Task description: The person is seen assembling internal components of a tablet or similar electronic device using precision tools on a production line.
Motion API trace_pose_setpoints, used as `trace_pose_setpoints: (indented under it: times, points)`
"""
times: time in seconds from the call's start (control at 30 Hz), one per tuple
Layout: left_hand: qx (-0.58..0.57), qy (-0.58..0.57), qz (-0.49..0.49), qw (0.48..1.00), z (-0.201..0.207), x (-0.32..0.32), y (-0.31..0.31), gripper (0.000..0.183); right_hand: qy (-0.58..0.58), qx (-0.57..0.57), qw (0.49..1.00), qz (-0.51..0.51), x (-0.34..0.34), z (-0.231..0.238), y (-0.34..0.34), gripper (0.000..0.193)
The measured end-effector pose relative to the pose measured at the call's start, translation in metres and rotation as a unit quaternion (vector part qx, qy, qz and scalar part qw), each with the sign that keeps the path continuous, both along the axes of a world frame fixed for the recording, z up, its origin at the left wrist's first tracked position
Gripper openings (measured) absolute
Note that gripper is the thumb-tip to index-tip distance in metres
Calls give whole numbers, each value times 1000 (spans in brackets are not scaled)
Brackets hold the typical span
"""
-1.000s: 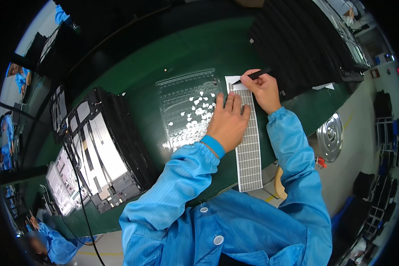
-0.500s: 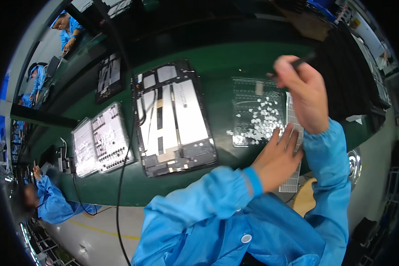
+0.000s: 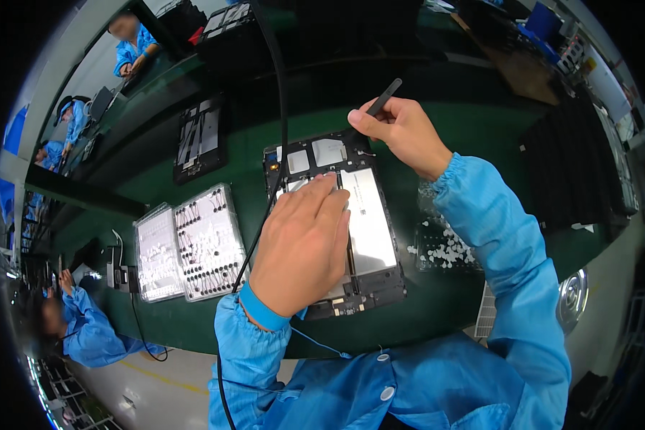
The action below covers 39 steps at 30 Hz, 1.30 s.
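Observation:
My left hand [image 3: 304,236] lies over an opened tablet [image 3: 369,222], its fingers stretched out across the silver battery area. Part of the tablet's middle is hidden under that hand. Beyond the tablet's far right corner, my right hand [image 3: 408,136] pinches a pair of black tweezers [image 3: 385,97]. Their rear end points up and away, and the tips are hidden behind the fingers. A black cable [image 3: 283,93] hangs in front of the scene and passes beside my left hand. Right of the tablet, a clear plastic tray [image 3: 428,261] holds many small white pieces, partly covered by my right sleeve.
Two clear trays [image 3: 158,215] stand on the left, one with rows of small black round parts. Another opened tablet [image 3: 198,140] lies farther back. A black stack [image 3: 577,172] stands at the right, and a white gridded strip [image 3: 486,315] near the front edge. Co-workers sit at left.
Both hands have moved left, from the tray of white pieces to the tablet. The left hand now rests on it; the right still holds the tweezers.

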<state>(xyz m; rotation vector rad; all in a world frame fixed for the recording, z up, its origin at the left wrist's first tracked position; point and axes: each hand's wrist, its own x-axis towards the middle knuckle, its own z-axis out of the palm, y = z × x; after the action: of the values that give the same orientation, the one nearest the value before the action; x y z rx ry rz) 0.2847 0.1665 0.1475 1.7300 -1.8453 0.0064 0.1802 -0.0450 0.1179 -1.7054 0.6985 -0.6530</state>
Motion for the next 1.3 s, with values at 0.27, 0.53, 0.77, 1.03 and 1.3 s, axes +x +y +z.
trace_pose_setpoints:
  times: [0.27,0.53,0.77,1.03,1.3]
  points:
    - [29,-22,8,999,-7,8,-20,28,23,1,999,21,6,-2,-13,33]
    - [43,-31,-4,999,-5,7,-29,29,15,3,1000,26,7,-11,-18,31]
    - [54,-44,-6,998,-6,8,-33,29,5,0,1000,26,7,-15,-19,30]
    - [53,-94,-2,994,-10,6,-42,30,5,-2,1000,29,7,-15,-19,31]
    - [64,-187,19,980,-13,-1,-50,37,-7,-68,996,52,2,-12,-14,26]
